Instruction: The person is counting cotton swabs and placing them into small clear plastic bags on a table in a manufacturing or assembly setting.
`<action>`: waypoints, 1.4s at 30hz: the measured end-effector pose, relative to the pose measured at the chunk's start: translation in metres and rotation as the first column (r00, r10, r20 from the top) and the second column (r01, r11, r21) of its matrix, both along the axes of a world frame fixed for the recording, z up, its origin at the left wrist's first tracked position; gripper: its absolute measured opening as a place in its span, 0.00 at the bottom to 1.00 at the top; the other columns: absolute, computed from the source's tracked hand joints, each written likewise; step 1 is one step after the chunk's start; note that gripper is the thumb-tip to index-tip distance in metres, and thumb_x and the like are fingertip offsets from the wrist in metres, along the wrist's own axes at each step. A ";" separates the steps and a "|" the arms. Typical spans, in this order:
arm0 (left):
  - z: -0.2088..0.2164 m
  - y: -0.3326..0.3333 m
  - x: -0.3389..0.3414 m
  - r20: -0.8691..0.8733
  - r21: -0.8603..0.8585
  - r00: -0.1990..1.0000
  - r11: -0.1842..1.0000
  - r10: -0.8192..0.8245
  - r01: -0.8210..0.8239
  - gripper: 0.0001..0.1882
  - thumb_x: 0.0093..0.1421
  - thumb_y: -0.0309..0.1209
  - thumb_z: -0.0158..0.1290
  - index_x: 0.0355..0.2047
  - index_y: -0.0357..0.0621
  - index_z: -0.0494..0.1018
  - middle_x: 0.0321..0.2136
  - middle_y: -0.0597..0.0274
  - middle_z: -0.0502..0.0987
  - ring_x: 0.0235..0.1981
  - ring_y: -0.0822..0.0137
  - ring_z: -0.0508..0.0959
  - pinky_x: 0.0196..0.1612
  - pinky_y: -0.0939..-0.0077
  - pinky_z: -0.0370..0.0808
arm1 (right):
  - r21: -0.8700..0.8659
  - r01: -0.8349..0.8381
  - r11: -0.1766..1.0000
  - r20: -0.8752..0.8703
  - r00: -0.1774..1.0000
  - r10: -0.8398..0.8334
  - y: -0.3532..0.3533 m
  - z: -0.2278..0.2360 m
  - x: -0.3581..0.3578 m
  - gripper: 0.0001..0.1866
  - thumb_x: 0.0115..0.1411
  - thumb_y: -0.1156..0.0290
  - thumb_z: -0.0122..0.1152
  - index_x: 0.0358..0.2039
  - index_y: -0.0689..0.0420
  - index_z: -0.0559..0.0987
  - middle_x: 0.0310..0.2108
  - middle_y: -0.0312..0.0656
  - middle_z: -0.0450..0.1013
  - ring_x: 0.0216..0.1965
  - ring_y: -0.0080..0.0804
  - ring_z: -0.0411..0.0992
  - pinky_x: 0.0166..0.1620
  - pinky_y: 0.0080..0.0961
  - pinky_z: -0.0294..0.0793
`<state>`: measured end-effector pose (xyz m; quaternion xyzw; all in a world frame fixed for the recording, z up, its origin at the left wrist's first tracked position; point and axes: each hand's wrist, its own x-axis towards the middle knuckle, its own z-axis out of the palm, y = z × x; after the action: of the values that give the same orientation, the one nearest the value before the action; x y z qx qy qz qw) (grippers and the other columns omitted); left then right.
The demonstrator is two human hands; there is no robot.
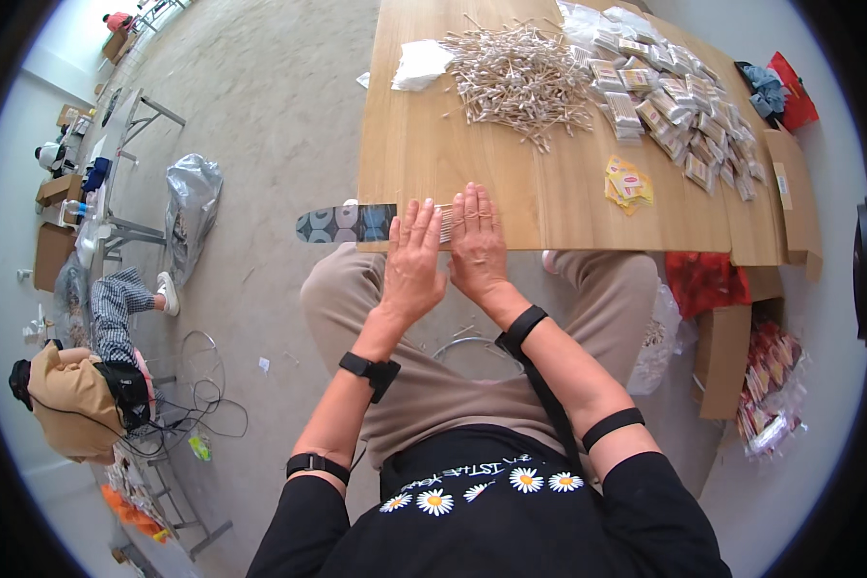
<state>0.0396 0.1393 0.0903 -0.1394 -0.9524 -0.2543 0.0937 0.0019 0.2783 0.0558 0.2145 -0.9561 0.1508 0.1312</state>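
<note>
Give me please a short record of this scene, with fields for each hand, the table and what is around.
left hand: flat, fingers straight, on a small row of swabs at the table edge
right hand: flat, against the swabs from the other side
table: wooden; swab pile, packets, yellow labels
card: patterned, overhangs the edge
around: boxes, silver bag, another person seated at left

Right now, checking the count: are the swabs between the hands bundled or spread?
Bundled: both hands press a small aligned bunch of swabs together at the table edge.

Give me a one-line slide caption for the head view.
Both hands, left and right, press a small bundle of sticks at the wooden table edge.
</note>
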 end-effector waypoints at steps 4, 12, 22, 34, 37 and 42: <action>-0.021 0.008 0.003 -0.029 -0.284 0.994 0.953 0.105 -0.109 0.47 0.50 0.22 0.55 0.71 0.35 0.50 0.72 0.48 0.49 0.75 0.53 0.44 0.73 0.46 0.36 | -0.008 -0.009 1.000 0.035 0.999 0.009 -0.002 0.008 0.002 0.41 0.51 0.72 0.61 0.66 0.70 0.59 0.69 0.62 0.52 0.73 0.56 0.47 0.73 0.48 0.45; -0.045 0.021 -0.023 -0.212 -0.356 0.966 0.910 0.145 -0.215 0.42 0.56 0.28 0.53 0.70 0.38 0.52 0.72 0.49 0.51 0.75 0.55 0.46 0.72 0.39 0.37 | 0.045 0.047 0.998 -0.106 0.993 -0.042 -0.007 -0.013 0.003 0.42 0.52 0.69 0.61 0.67 0.68 0.59 0.70 0.60 0.52 0.73 0.54 0.47 0.73 0.47 0.44; -0.026 0.020 -0.025 -0.024 -0.306 0.984 0.936 0.177 -0.176 0.45 0.49 0.24 0.57 0.69 0.39 0.55 0.71 0.52 0.53 0.74 0.56 0.49 0.72 0.40 0.38 | 0.132 0.043 0.990 0.222 0.973 -0.071 0.049 0.022 0.003 0.64 0.37 0.57 0.80 0.70 0.64 0.52 0.73 0.54 0.45 0.76 0.49 0.38 0.74 0.50 0.37; -0.025 0.018 -0.025 0.002 -0.305 0.985 0.938 0.173 -0.165 0.53 0.43 0.29 0.65 0.70 0.38 0.53 0.71 0.50 0.52 0.74 0.55 0.48 0.72 0.39 0.37 | 0.094 0.043 0.995 0.208 0.976 -0.062 0.014 0.024 0.000 0.59 0.42 0.59 0.77 0.70 0.66 0.53 0.73 0.55 0.46 0.75 0.49 0.40 0.74 0.49 0.38; -0.034 0.015 -0.030 -0.180 -0.392 0.972 0.895 0.150 -0.211 0.63 0.37 0.37 0.72 0.71 0.38 0.49 0.72 0.50 0.50 0.75 0.56 0.47 0.72 0.41 0.38 | 0.062 -0.075 0.995 0.117 0.991 0.067 0.003 0.011 -0.005 0.51 0.48 0.65 0.70 0.69 0.64 0.55 0.73 0.53 0.48 0.75 0.48 0.41 0.74 0.48 0.39; -0.023 -0.003 -0.014 0.029 -0.416 0.967 0.882 0.253 -0.219 0.64 0.37 0.39 0.73 0.71 0.38 0.48 0.73 0.50 0.47 0.75 0.56 0.44 0.72 0.40 0.37 | 0.099 -0.049 0.994 0.059 0.997 0.044 0.003 -0.001 -0.006 0.55 0.42 0.69 0.73 0.70 0.65 0.54 0.73 0.53 0.47 0.75 0.48 0.42 0.74 0.45 0.41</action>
<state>0.0256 0.1367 0.0673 -0.0284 -0.9973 -0.0412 0.0534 -0.0042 0.2816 0.0545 0.2387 -0.9605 0.1117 0.0894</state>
